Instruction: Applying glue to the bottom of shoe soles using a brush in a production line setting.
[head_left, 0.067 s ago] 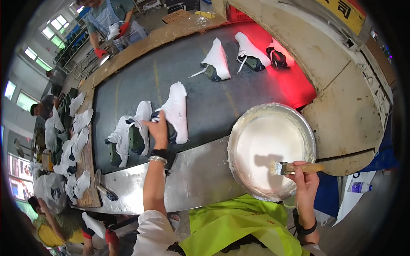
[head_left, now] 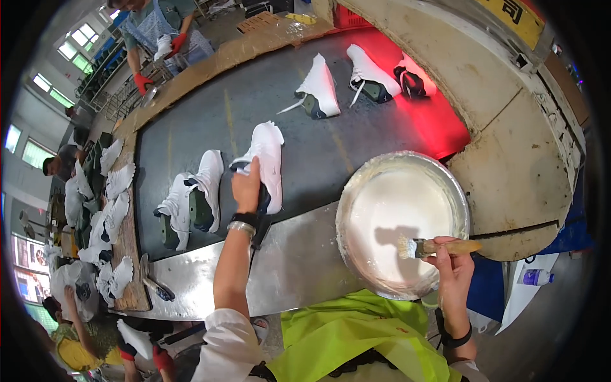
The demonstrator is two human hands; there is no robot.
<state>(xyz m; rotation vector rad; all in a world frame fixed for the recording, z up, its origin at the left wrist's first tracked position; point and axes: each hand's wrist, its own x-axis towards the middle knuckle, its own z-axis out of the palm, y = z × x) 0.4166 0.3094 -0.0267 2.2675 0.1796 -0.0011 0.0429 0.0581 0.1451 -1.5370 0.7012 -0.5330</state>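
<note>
My left hand point(head_left: 245, 189) closes on a white shoe upper on a last point(head_left: 272, 159), gripping it at its dark, open side. The shoe lies on a dark conveyor belt point(head_left: 293, 172). Two more white shoes, one beside the other, lie to its left: an outer shoe point(head_left: 180, 207) and an inner shoe point(head_left: 209, 181), both with dark green lasts showing. In my right hand point(head_left: 453, 264) is a paintbrush point(head_left: 417, 247), held by its wooden handle with pale bristles pointing left. It is over a metal basin point(head_left: 347, 213) of white liquid point(head_left: 407, 204).
Farther along the belt are several white shoes point(head_left: 321, 89), nearing a red-lit machine opening point(head_left: 439, 127). White uppers point(head_left: 114, 219) are piled along the left edge, by a loose brush point(head_left: 156, 280). Co-workers, one in red gloves point(head_left: 141, 83), work at the far left and lower left.
My left hand has shifted slightly right, its spread fingers now closing onto the shoe's side. The shoes on the belt sit slightly farther left. The brush stays over the basin.
</note>
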